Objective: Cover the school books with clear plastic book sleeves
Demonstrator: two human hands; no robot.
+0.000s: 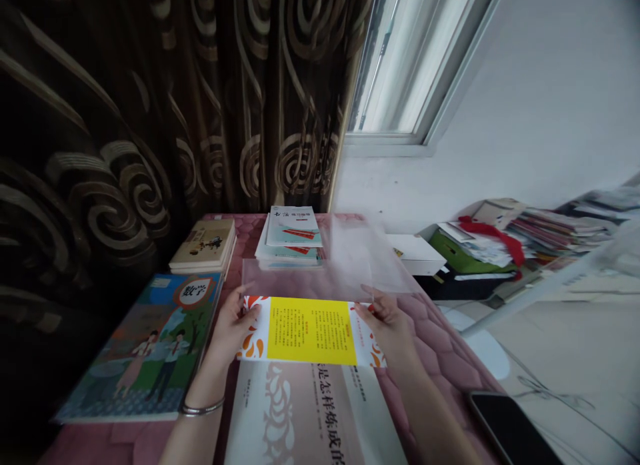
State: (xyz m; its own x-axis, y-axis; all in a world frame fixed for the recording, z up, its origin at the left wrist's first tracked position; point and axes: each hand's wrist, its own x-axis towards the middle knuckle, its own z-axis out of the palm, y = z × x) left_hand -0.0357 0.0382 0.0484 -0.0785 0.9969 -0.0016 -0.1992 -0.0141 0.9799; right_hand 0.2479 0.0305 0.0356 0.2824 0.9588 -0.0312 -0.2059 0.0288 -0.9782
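Observation:
My left hand (234,325) pinches the left end of a yellow and white printed paper strip (310,331) with orange leaf shapes. At its other end, my right hand (393,321) has thumb and fingers closed on the same strip. A clear plastic sheet (290,277) spreads just beyond the strip and reaches both hands' fingertips; whether they grip it too, I cannot tell. Below the strip lies a grey and pinkish book (300,411) with Chinese characters, its upper part hidden by the strip. A bracelet circles my left wrist.
A blue-green maths textbook (150,351) lies at left, with a stack of tan books (205,245) behind it. Several white booklets (293,231) are piled at the back. A phone (510,428) rests at right on the pink quilted cover (435,338). Papers (555,228) are heaped beyond.

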